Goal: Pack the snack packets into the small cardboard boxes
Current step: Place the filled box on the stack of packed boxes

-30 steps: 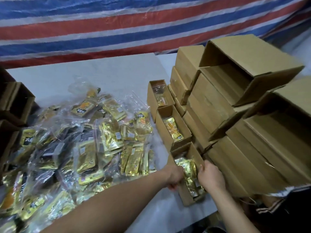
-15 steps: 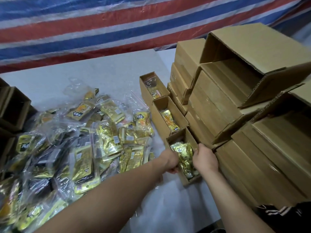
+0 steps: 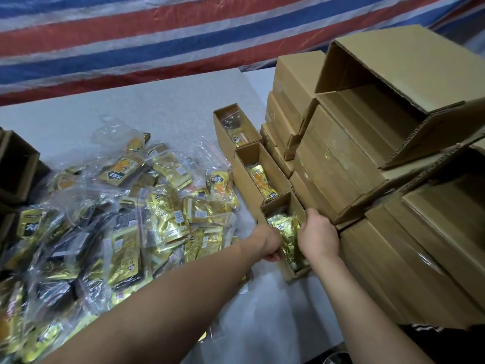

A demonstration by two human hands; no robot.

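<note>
Three small open cardboard boxes stand in a row on the table. The nearest box (image 3: 290, 271) holds a gold snack packet (image 3: 287, 227). My left hand (image 3: 267, 243) grips the box's left wall, fingers curled over its edge. My right hand (image 3: 319, 235) is at the right wall, its fingers curled down into the box onto the packet. The middle box (image 3: 248, 179) contains a yellow-orange packet (image 3: 262, 181). The far box (image 3: 221, 127) holds a clear bag with a packet inside. A large pile of gold snack packets in clear bags (image 3: 118, 214) lies to the left.
A stack of bigger cardboard boxes (image 3: 367, 158) with open flaps rises directly right of the small boxes. Dark open boxes (image 3: 15, 166) sit at the left edge. A striped red, blue and white tarp (image 3: 157, 35) hangs behind the grey table (image 3: 162, 106).
The view has shifted, so the boxes sit higher in frame. Both hands stay at the nearest box, and the packet has sunk deeper inside it.
</note>
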